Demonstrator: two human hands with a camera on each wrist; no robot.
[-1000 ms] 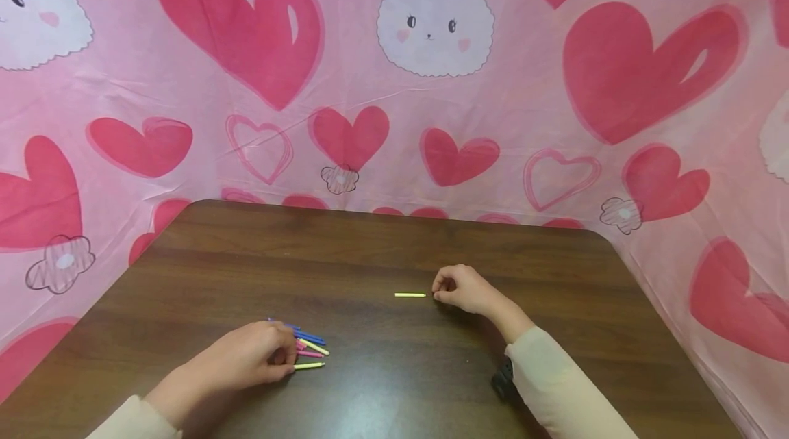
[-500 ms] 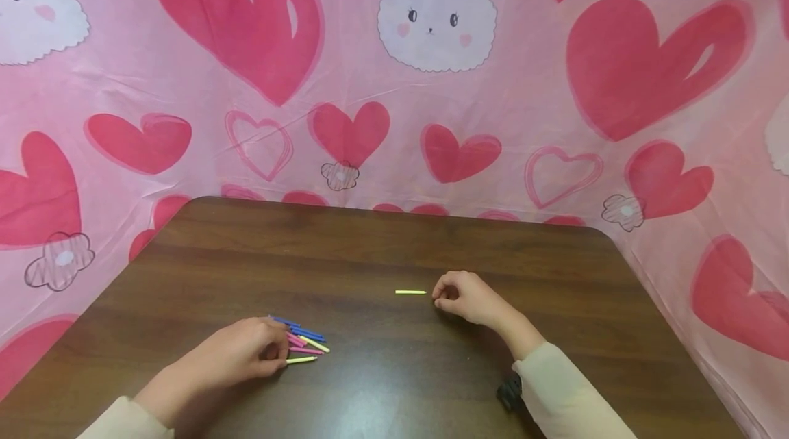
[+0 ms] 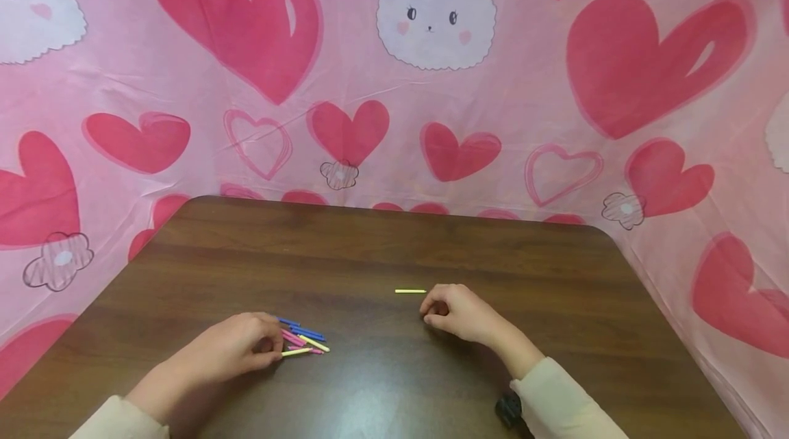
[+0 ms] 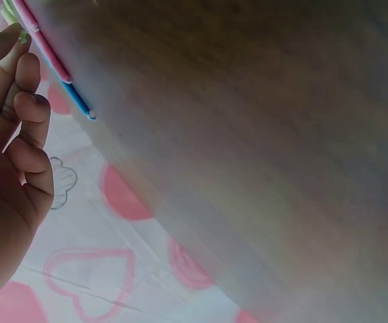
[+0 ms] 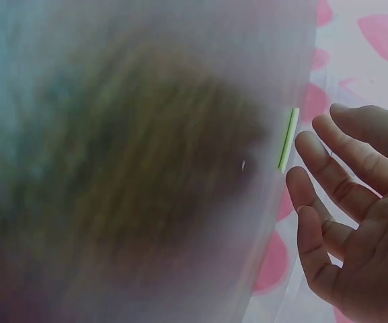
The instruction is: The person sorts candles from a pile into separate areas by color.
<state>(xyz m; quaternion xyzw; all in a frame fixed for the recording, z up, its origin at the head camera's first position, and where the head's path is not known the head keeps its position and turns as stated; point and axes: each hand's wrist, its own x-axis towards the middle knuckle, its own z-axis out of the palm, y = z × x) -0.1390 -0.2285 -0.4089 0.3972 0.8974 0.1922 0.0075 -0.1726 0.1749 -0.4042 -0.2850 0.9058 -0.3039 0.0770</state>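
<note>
My left hand pinches one end of a short, thin yellow stick between thumb and forefinger. In the left wrist view, the tip of that stick pokes out greenish from the pinch. Just beyond the fingers lies a loose pile of similar sticks: blue ones, pink ones and another yellow one. The held stick overlaps the pile's near side. A single yellow stick lies apart, farther right. My right hand is just to its near right, fingers loosely bent and holding nothing.
Everything lies on a dark brown wooden table with rounded far corners. A pink cloth printed with hearts and rabbits hangs behind and beside it. A small black device sits under the right wrist.
My left hand has drawn back a little to the left, and the pinched yellow stick has moved with it. My right hand has come slightly nearer and left. The lone stick stays put.
</note>
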